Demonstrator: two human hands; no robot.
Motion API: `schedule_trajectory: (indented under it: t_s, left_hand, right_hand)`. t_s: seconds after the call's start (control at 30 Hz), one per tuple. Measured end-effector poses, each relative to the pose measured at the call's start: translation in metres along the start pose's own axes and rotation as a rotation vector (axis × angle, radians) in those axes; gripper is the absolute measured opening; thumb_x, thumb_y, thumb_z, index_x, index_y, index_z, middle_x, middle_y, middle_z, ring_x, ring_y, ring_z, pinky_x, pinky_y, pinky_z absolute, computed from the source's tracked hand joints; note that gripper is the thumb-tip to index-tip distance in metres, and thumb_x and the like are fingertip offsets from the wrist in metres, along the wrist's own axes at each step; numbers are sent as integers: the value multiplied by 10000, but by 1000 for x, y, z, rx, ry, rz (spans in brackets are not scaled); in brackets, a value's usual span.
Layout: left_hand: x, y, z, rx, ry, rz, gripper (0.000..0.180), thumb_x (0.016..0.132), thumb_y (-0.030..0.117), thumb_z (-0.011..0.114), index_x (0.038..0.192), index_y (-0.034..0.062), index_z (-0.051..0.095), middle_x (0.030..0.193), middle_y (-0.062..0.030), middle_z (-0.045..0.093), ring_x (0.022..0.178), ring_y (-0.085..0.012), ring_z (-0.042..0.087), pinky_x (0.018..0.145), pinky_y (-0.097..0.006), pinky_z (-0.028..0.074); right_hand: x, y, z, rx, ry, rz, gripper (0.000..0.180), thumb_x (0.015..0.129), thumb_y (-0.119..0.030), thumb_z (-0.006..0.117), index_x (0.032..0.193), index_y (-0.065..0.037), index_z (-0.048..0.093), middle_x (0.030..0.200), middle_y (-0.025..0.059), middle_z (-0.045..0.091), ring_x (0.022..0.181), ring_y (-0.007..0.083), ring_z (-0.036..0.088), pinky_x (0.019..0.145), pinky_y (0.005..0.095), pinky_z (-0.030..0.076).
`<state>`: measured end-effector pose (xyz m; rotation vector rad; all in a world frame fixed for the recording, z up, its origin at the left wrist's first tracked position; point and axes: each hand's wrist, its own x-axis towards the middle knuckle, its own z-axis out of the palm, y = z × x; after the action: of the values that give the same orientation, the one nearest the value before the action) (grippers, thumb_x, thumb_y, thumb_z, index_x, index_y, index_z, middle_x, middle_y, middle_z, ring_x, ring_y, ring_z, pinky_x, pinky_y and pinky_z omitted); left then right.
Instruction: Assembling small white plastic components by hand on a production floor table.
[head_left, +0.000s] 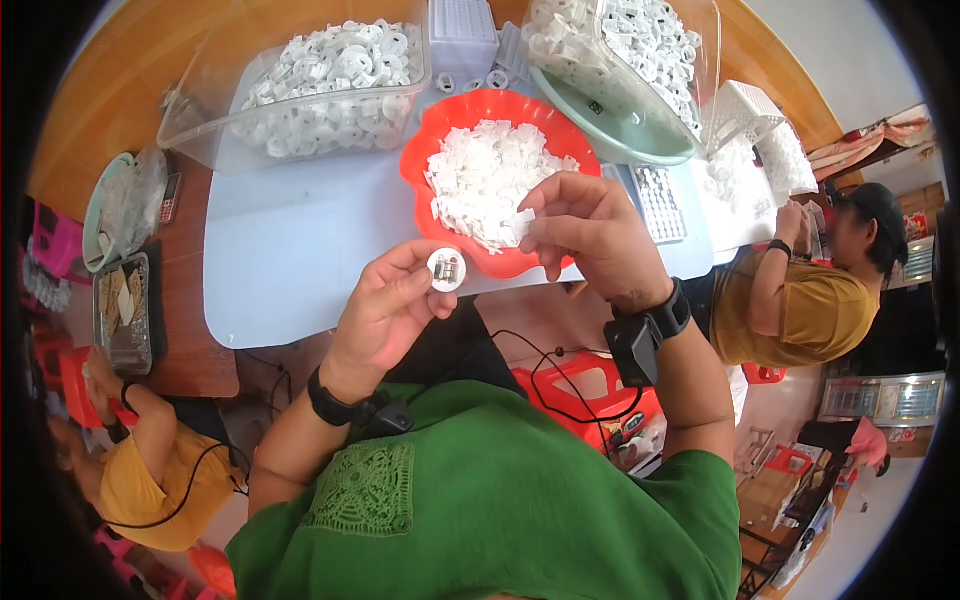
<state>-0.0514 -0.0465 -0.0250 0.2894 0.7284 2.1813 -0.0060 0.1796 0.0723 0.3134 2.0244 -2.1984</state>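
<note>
Between the fingertips of my left hand point(385, 300) is a small round white plastic part point(447, 270) with metal pieces in its face, held in front of the red bowl's near edge. My right hand point(590, 230) pinches a small white translucent piece point(524, 222) over the bowl's right side. The scalloped red bowl point(415, 165) holds a heap of similar thin white pieces point(485, 180). It stands on the light blue board right before me. Both hands are raised above the board's near edge, apart from each other.
A clear bin point(300, 125) of round white parts stands back left; another clear bin point(650, 60) leans over a green basin point(600, 125) at back right. A tray of small parts point(658, 205) lies right. Co-workers in yellow sit at left point(170, 480) and right point(800, 310).
</note>
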Motion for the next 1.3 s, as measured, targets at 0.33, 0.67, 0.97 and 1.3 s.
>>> schedule_trajectory:
  t_s: [0.33, 0.67, 0.97, 1.3]
  left_hand:
    - [1, -5, 10, -29, -80, -29, 303, 913, 109, 570, 1193, -3, 535, 989, -85, 623, 803, -132, 592, 714, -265, 495]
    - [-4, -17, 17, -33, -149, -14, 327, 913, 92, 583, 1221, -10, 548, 1073, -109, 633, 879, -152, 609, 752, -278, 505]
    - [-7, -20, 24, 46, -149, -2, 317, 900, 68, 600, 1203, -17, 557, 1075, -102, 633, 892, -161, 615, 760, -270, 509]
    - [-7, -19, 27, 84, -148, 3, 328, 894, 91, 617, 1197, -22, 566, 1040, -87, 633, 878, -148, 609, 753, -263, 508]
  right_hand:
    - [-34, 13, 13, 115, 22, 10, 103, 846, -23, 634, 936, 16, 664, 744, 35, 645, 596, 73, 599, 520, 216, 495]
    - [-54, 24, 29, -52, 15, -246, 73, 835, 45, 617, 906, 30, 622, 799, 37, 640, 678, 64, 617, 560, 192, 501]
    - [-50, 37, 39, -214, 61, -512, 115, 793, 119, 604, 858, 25, 611, 803, 61, 611, 667, 107, 627, 551, 216, 491]
    - [-50, 42, 41, -397, 152, -619, 141, 748, 118, 621, 833, 5, 614, 789, 76, 580, 662, 134, 585, 539, 249, 448]
